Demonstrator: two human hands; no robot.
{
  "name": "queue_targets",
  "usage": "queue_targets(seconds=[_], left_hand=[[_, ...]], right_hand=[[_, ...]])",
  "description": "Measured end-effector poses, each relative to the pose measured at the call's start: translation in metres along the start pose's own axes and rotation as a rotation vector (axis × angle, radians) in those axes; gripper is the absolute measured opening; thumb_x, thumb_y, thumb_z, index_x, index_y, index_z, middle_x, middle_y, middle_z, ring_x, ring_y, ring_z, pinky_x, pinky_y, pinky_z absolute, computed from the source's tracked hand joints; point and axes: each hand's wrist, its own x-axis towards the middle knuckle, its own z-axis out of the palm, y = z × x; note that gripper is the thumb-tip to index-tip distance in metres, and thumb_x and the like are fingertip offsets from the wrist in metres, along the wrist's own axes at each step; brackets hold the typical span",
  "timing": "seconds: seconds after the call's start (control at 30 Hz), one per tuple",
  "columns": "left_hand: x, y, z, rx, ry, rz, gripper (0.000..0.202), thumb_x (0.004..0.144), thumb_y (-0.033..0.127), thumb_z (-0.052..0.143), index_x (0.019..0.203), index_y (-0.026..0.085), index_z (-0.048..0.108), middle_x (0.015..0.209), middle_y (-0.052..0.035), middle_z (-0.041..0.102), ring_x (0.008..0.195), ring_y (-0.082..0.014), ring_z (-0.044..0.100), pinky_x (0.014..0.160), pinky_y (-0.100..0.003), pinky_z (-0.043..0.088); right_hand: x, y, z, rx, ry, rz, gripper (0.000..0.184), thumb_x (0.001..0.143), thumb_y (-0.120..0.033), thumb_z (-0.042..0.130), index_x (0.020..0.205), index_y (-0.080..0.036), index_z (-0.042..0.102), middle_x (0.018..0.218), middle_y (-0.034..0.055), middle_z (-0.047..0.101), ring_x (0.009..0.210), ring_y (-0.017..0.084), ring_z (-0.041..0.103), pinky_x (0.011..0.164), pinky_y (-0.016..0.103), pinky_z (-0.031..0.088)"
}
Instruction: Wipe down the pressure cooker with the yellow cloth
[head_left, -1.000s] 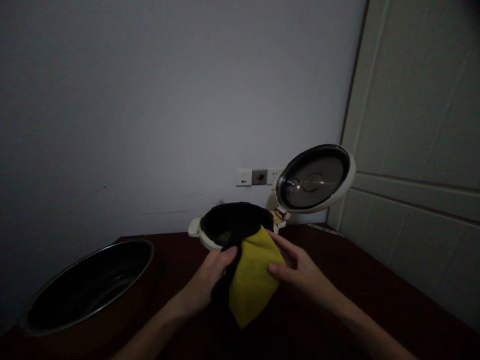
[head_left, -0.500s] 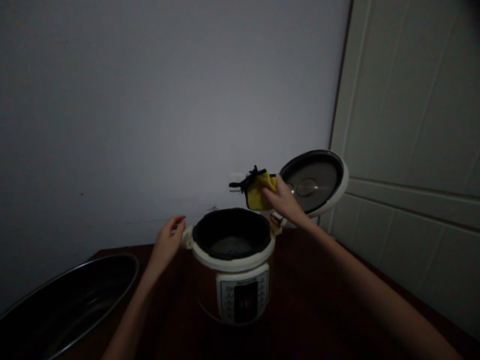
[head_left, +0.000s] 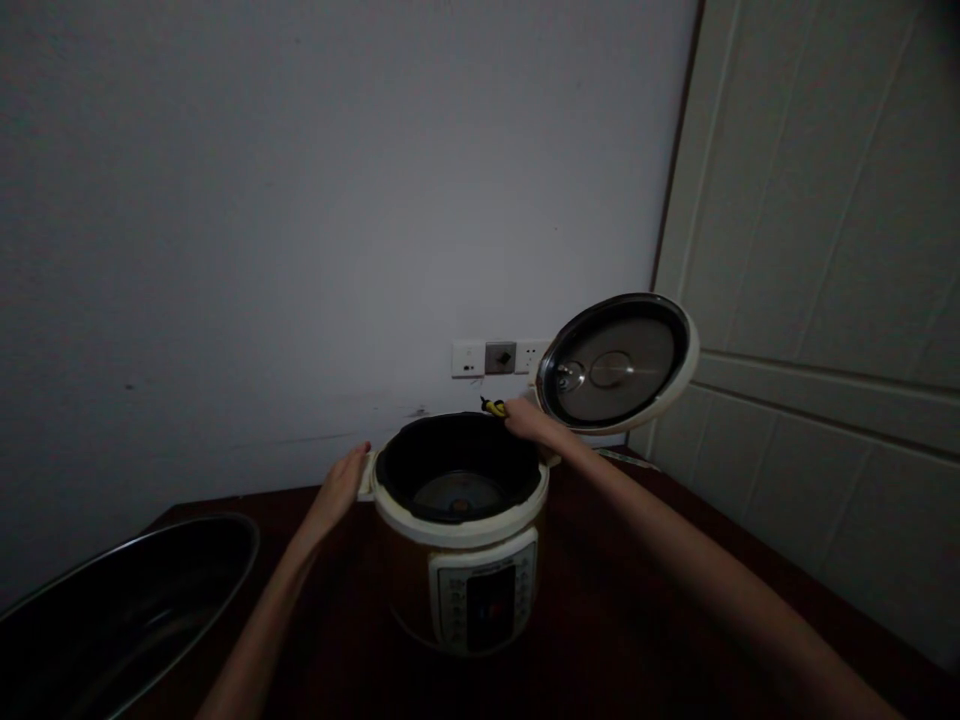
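Note:
A white electric cooker [head_left: 459,530] stands on the dark wooden table [head_left: 637,600], its lid [head_left: 616,362] swung up to the right and its black inside showing. My left hand [head_left: 341,485] rests on the cooker's left side handle, fingers curled against it. My right hand [head_left: 527,422] reaches over the far right rim by the hinge, pressing a yellow cloth [head_left: 493,407] down there; only a small yellow and black tip of the cloth shows past my fingers.
A large dark metal basin [head_left: 120,610] lies on the table at the left. Wall sockets [head_left: 499,357] sit behind the cooker on the grey wall. A pale panelled door [head_left: 825,300] fills the right side.
One second ago both hands held the yellow cloth in front of the cooker. My left hand went to the side handle. My right hand carried the cloth up to the lid, then down to the back rim.

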Motion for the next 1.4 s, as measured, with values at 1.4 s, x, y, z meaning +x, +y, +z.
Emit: queue_targets(seconds=[1.4], left_hand=[[0.004, -0.006, 0.001, 0.01, -0.003, 0.01, 0.057, 0.082, 0.05, 0.027, 0.106, 0.014, 0.063, 0.121, -0.014, 0.064, 0.119, -0.0268, 0.055, 0.107, -0.041, 0.035]], right_hand=[[-0.041, -0.003, -0.006, -0.048, 0.138, 0.068, 0.024, 0.084, -0.005, 0.046, 0.102, -0.006, 0.063, 0.104, 0.0207, 0.066, 0.098, 0.026, 0.063, 0.08, 0.027, 0.043]])
